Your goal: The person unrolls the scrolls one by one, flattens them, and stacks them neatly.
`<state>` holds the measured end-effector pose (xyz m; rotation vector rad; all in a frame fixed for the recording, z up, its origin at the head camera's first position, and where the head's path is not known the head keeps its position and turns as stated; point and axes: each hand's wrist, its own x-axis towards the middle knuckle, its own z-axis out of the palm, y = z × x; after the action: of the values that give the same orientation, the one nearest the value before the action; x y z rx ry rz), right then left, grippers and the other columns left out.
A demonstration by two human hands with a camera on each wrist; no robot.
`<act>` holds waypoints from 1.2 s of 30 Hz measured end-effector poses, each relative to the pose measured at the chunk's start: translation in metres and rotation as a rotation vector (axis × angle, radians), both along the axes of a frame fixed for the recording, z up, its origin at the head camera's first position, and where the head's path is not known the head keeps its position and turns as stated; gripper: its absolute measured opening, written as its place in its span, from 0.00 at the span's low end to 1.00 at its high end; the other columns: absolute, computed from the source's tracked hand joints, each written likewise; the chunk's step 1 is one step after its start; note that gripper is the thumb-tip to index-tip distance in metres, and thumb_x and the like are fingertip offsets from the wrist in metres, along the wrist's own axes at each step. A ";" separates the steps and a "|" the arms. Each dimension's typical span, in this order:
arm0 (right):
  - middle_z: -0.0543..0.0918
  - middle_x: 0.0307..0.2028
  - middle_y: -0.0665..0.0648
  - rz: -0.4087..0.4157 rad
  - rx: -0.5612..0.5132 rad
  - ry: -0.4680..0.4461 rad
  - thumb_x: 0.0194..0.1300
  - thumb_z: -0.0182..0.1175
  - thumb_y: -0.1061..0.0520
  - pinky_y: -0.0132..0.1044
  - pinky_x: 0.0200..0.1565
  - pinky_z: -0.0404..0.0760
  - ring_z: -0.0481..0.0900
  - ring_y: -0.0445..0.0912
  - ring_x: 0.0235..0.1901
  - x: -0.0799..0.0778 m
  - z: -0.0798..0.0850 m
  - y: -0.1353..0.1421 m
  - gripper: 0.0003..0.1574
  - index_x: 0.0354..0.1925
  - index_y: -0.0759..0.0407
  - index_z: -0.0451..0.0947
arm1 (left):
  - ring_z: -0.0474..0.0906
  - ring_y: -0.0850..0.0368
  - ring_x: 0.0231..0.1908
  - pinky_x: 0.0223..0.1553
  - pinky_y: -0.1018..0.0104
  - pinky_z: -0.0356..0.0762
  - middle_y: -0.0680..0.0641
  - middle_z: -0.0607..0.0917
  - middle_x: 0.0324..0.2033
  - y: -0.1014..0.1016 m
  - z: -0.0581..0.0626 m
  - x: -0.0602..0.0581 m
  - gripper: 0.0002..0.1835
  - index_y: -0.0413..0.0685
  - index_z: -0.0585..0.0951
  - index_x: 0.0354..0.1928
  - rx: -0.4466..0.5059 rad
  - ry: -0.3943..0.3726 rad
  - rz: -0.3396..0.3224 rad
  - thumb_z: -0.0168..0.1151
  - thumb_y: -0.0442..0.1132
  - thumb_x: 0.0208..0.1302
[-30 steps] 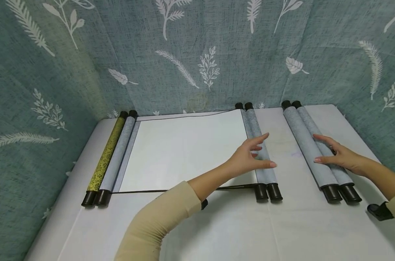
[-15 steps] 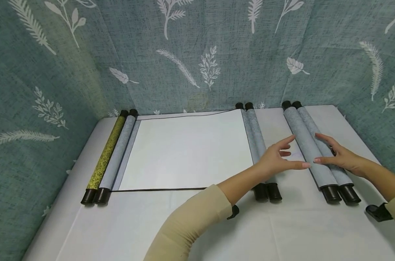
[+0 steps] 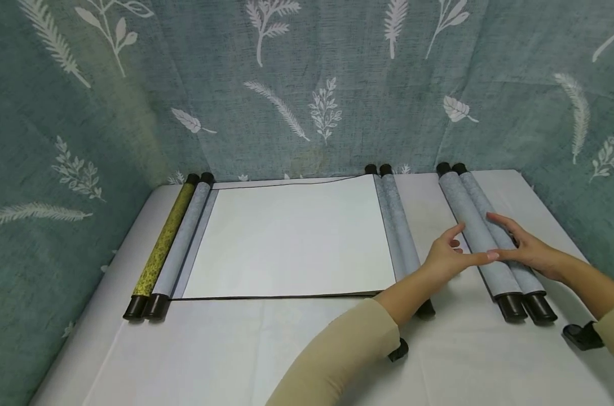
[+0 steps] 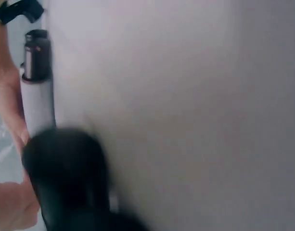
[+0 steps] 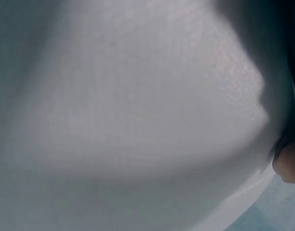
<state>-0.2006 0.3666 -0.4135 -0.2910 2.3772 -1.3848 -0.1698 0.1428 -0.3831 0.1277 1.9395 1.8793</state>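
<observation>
Plain beige sleeves (image 3: 342, 349), straight cuffs (image 3: 386, 322); black, round-ended wrist-worn devices (image 3: 583, 336); hands (image 3: 454, 254) bare.

Both hands (image 3: 531, 252) at paired grey rolls (image 3: 480, 237)

The 2 right-hand rolls (image 3: 469, 217) over there are pale grey-blue, faintly mottled, with glossy black end caps (image 3: 511, 308), while the far left roll (image 3: 163, 248) is speckled yellow and black. Between the other grey-blue rolls (image 3: 402, 223) I see a white sheet (image 3: 296, 237) edged in thin black, on a white tabletop (image 3: 210, 349). The sleeves (image 3: 344, 349) are plain beige, and the teal hanging cloth (image 3: 388, 101) carries white leaves and feathery sprigs.
</observation>
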 end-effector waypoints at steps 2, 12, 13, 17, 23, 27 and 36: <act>0.21 0.68 0.63 0.000 -0.012 -0.001 0.62 0.55 0.62 0.74 0.50 0.34 0.19 0.68 0.63 0.001 -0.001 0.000 0.56 0.70 0.39 0.28 | 0.72 0.60 0.50 0.43 0.66 0.73 0.53 0.72 0.53 0.006 -0.002 0.000 0.36 0.71 0.65 0.61 0.007 -0.042 0.040 0.69 0.43 0.49; 0.24 0.67 0.69 -0.020 0.028 -0.019 0.61 0.56 0.58 0.72 0.48 0.44 0.28 0.73 0.63 0.003 0.003 -0.005 0.56 0.70 0.36 0.29 | 0.70 0.59 0.54 0.45 0.66 0.73 0.51 0.70 0.55 0.026 -0.021 0.000 0.38 0.70 0.69 0.59 -0.111 -0.117 0.129 0.73 0.40 0.44; 0.25 0.67 0.70 -0.020 0.033 -0.022 0.61 0.56 0.57 0.71 0.48 0.46 0.31 0.73 0.62 0.003 0.003 -0.005 0.55 0.70 0.36 0.29 | 0.70 0.59 0.53 0.45 0.67 0.73 0.51 0.71 0.54 0.028 -0.022 0.000 0.38 0.69 0.69 0.59 -0.114 -0.117 0.122 0.73 0.40 0.44; 0.28 0.67 0.72 -0.012 0.029 -0.025 0.62 0.56 0.58 0.68 0.47 0.51 0.38 0.73 0.61 0.002 0.005 -0.004 0.55 0.70 0.36 0.29 | 0.70 0.64 0.52 0.43 0.71 0.72 0.53 0.73 0.56 0.034 -0.025 0.001 0.40 0.68 0.66 0.61 -0.198 -0.027 0.028 0.73 0.43 0.44; 0.28 0.67 0.73 -0.032 0.001 -0.048 0.62 0.56 0.58 0.68 0.49 0.49 0.35 0.72 0.62 0.004 0.005 -0.007 0.54 0.70 0.35 0.31 | 0.63 0.65 0.58 0.47 0.74 0.70 0.53 0.65 0.62 0.036 -0.026 0.003 0.47 0.68 0.59 0.66 -0.387 0.138 -0.092 0.73 0.48 0.43; 0.28 0.67 0.73 -0.054 -0.022 -0.066 0.62 0.56 0.57 0.69 0.51 0.48 0.33 0.72 0.62 0.006 0.007 -0.013 0.54 0.70 0.34 0.32 | 0.69 0.62 0.53 0.42 0.73 0.73 0.49 0.64 0.62 0.036 -0.025 0.002 0.45 0.71 0.61 0.65 -0.302 0.063 -0.052 0.73 0.45 0.43; 0.29 0.67 0.71 -0.094 -0.080 -0.110 0.63 0.56 0.55 0.56 0.53 0.59 0.34 0.69 0.63 0.013 0.009 -0.024 0.50 0.70 0.35 0.36 | 0.64 0.57 0.58 0.45 0.67 0.72 0.52 0.63 0.62 0.032 -0.022 -0.002 0.46 0.76 0.57 0.65 -0.270 0.020 -0.090 0.72 0.43 0.46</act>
<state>-0.1871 0.3423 -0.4048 -0.1221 2.2753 -1.5005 -0.1720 0.1747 -0.4049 0.1488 2.1427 1.5483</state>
